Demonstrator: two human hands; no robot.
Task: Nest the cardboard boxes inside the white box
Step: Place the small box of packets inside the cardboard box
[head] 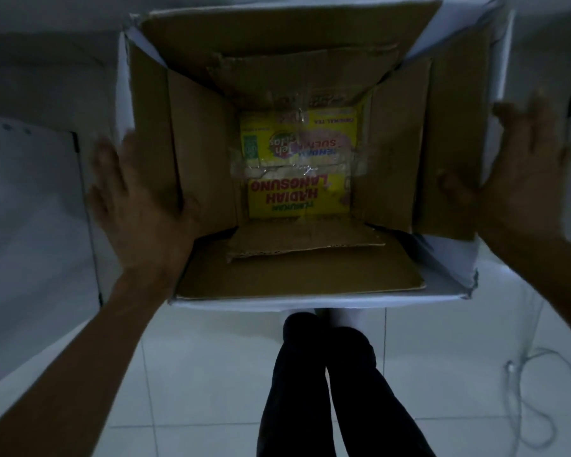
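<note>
A large white box (310,303) stands open on the floor in front of me. Inside it sits a brown cardboard box (297,272), its flaps standing up along the white walls. A smaller cardboard box (208,153) sits within that one, and a yellow printed box (297,189) with clear tape across it lies at the bottom. My left hand (142,206) lies spread on the left rim, thumb over the cardboard flap. My right hand (524,173) lies spread against the right side, thumb on the right flap. Both hands are blurred.
White tiled floor surrounds the box. My dark-trousered legs (323,384) stand just below its near wall. A white panel with a dark edge (30,206) lies at left. A thin white cable (524,374) curls on the floor at lower right.
</note>
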